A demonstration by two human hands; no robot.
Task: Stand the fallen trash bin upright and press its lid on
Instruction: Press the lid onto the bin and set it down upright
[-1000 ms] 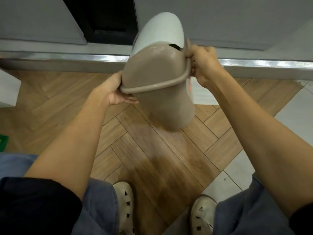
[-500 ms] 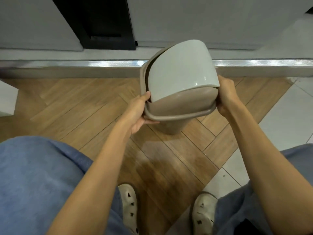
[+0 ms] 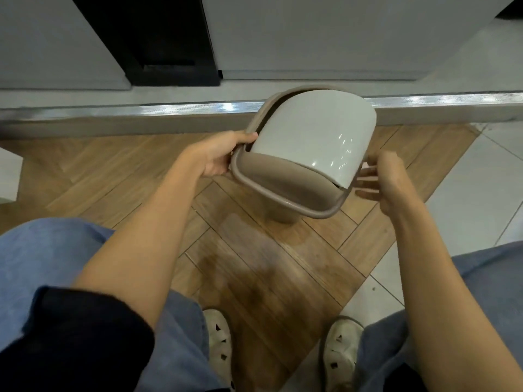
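Note:
The taupe trash bin (image 3: pixel 285 190) stands roughly upright on the wooden floor, seen from above, its rim tilted slightly toward me. A pale grey domed swing lid (image 3: pixel 314 134) sits in its top, the front edge raised above the rim. My left hand (image 3: pixel 223 154) grips the bin's left rim, thumb on top. Just off the right rim hovers my right hand (image 3: pixel 379 179), fingers spread and blurred, apart from the bin or barely brushing it.
A metal threshold strip (image 3: pixel 169 108) runs across behind the bin, with grey cabinet fronts and a dark gap (image 3: pixel 158 38) beyond. Pale tiles (image 3: pixel 475 188) lie to the right. My two shoes (image 3: pixel 218 343) stand on the floor near me.
The bin has come down from the air and turned upright onto the floor. My right hand has let go of the right rim and opened; the left keeps its grip.

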